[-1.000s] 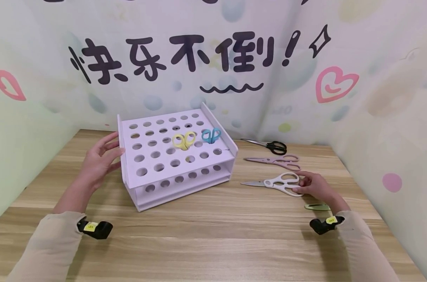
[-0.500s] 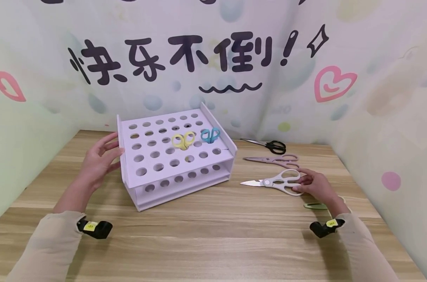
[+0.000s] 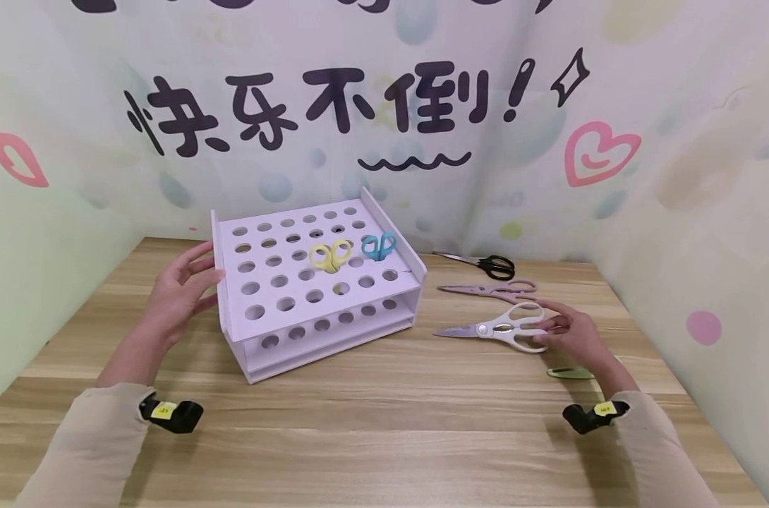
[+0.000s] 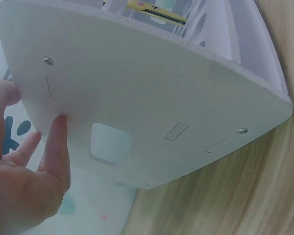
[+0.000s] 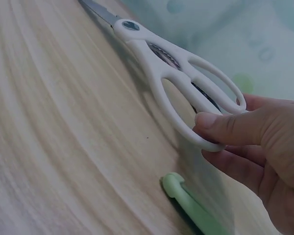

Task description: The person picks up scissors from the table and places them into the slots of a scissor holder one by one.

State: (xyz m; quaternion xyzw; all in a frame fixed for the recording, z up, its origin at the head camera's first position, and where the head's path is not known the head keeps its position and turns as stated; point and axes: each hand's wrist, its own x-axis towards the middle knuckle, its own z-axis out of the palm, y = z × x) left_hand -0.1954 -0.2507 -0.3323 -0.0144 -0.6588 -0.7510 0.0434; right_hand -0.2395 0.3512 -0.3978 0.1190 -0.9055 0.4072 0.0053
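Against the left side panel of a white rack [image 3: 251, 317] with rows of round holes, my left hand [image 3: 180, 293] rests its fingertips; in the left wrist view that hand [image 4: 34, 171] has its fingers extended to the panel. Yellow-handled scissors [image 3: 330, 257] and blue-handled scissors [image 3: 379, 247] stand in holes of the rack, handles up. At the right, my right hand [image 3: 575, 337] pinches the white scissors [image 3: 486, 329] by the handle loops, their blades pointing left. In the right wrist view, thumb and fingers hold the white handles [image 5: 161, 63] over the wood surface.
Black-handled scissors [image 3: 495, 266] and pink scissors [image 3: 486, 289] lie behind the white pair. A green object [image 3: 571, 372] lies partly under my right forearm. A printed cloth wall [image 3: 295, 169] stands behind the wooden table [image 3: 384, 437].
The white scissors have turned slightly in my right hand, their blades going from bright to dull. My right hand has shifted a little to the right. The left hand stays on the rack.
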